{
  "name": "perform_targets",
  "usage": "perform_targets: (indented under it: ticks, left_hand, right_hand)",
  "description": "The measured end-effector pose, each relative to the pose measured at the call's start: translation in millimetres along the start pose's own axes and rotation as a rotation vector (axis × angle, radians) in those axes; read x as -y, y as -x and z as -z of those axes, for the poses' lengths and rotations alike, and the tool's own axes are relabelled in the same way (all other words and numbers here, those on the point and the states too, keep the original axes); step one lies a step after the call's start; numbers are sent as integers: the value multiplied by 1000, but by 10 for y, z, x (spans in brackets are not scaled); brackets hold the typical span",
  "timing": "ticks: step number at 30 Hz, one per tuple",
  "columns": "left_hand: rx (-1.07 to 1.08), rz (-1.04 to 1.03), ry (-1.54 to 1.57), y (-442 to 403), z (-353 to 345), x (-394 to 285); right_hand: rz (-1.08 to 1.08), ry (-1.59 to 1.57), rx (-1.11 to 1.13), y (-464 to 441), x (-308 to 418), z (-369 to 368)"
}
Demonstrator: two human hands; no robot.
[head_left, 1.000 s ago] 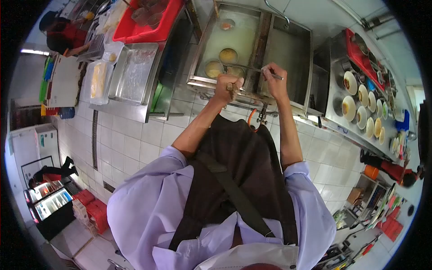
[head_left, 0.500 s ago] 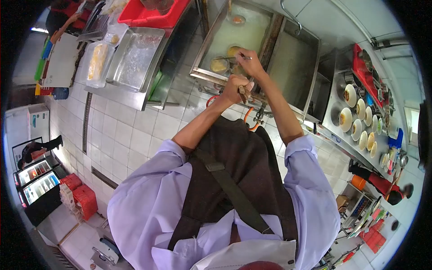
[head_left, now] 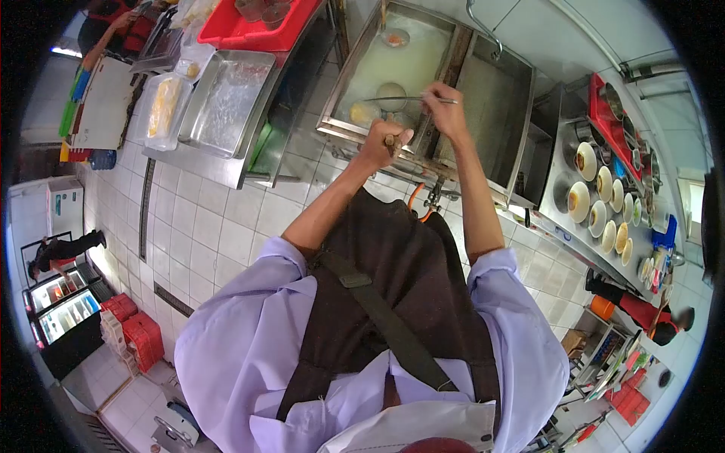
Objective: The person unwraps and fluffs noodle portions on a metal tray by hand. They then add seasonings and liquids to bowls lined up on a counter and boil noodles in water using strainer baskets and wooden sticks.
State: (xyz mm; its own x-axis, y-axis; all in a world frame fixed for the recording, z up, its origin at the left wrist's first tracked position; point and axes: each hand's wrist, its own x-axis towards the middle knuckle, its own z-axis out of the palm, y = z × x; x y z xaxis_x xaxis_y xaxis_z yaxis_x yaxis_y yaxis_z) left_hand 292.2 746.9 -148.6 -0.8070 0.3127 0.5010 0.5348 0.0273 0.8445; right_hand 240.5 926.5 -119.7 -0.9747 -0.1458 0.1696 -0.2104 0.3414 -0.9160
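My left hand is closed round wooden handles at the front edge of a steel vat of cloudy liquid. Round strainer baskets sit in the liquid just beyond it; one basket at the left holds something yellow, and another looks pale and cloudy. In my right hand are thin metal chopsticks, pinched near one end and reaching left over the baskets. At the back of the vat, a small basket has something orange in it.
A metal tray, a plastic box with yellow food and a red bin stand on the left table. On the right counter are many bowls. A tap hangs over the vat's right part. Other people work at both sides.
My right hand first reached left over the baskets, then drew back right with the chopsticks. My left hand stayed on the handles. The view shifted between frames.
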Motion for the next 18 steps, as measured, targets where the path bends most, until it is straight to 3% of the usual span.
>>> perform_targets:
  ticks: [3,5,6,10,12,13,15,16,18]
  left_hand:
    - [12,5,-27,-2,10,-4]
    - [-19,-5,3,-3,-14,17]
    - [-9,-2,6,20,-19,54]
    - [35,146,-84,-27,59,-96]
    - [65,303,-92,-37,97,-156]
    - [83,303,-91,-12,68,-132]
    - [-191,32,-290,-79,12,-35]
    - [-116,293,-313,-59,65,-24]
    - [-179,319,-324,-158,101,-35]
  right_hand:
    - [-66,22,-186,72,-25,145]
    - [111,297,-163,7,-287,28]
    - [233,274,-169,-23,-361,-103]
    - [150,403,-161,-180,-563,-336]
    - [54,163,-205,-180,-674,-350]
    - [44,160,-220,-136,-772,-376]
    - [157,448,-180,-167,-978,-365]
    - [158,454,-206,-171,-973,-284]
    - [-103,58,-272,69,-561,-101]
